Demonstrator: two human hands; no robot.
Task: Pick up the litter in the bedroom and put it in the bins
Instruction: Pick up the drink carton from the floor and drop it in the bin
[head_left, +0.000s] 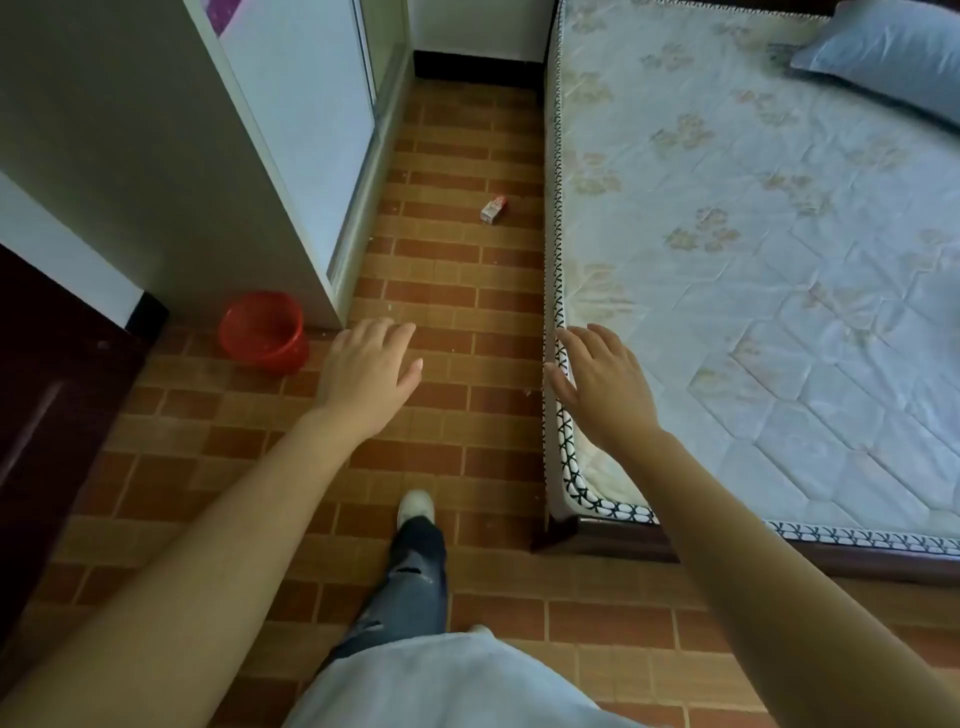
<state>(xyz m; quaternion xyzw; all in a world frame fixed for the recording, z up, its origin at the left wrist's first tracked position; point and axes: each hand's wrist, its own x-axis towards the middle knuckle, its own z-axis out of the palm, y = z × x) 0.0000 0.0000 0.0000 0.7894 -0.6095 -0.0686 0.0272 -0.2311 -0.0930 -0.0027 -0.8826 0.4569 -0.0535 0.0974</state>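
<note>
A small white and red carton (493, 209) lies on the brick-pattern floor in the aisle between the wardrobe and the bed, well ahead of both hands. A red plastic bin (264, 332) stands on the floor at the wardrobe's near corner, just left of my left hand (366, 375). That hand is stretched forward, palm down, fingers apart and empty. My right hand (602, 384) hovers over the near corner of the mattress, also open and empty.
A tall white wardrobe (291, 156) bounds the aisle on the left. The bed with a quilted mattress (753, 260) and a blue pillow (893, 57) fills the right. A dark wooden door (47, 415) is at the far left. My leg and white shoe (415, 506) step forward.
</note>
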